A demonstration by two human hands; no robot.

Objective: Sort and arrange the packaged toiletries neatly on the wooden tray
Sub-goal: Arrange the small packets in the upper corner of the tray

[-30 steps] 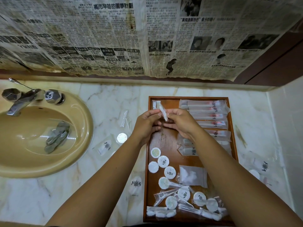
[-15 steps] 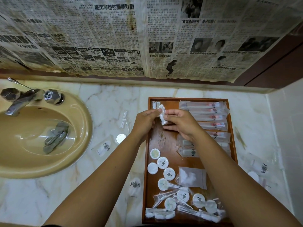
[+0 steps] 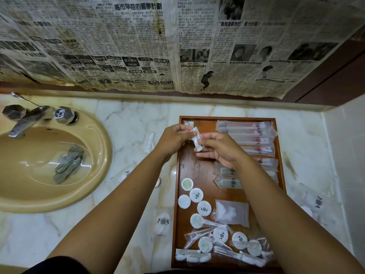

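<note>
A wooden tray lies on the marble counter. Both hands hover over its far left part with a small clear packet of cotton swabs between them. My left hand pinches the packet's upper end and my right hand pinches its lower end. Long toothbrush packets are stacked along the tray's far right side. Round soap packets line the left side. A frosted pouch and a jumble of swab and floss packets fill the near end.
A beige sink with a chrome tap holds a grey cloth at left. Loose packets lie on the counter on the tray's left and right. A newspaper-covered wall runs along the back.
The hands have tilted and shifted the swab packet slightly; it now lies more diagonal between them. The rest of the tray looks unchanged.
</note>
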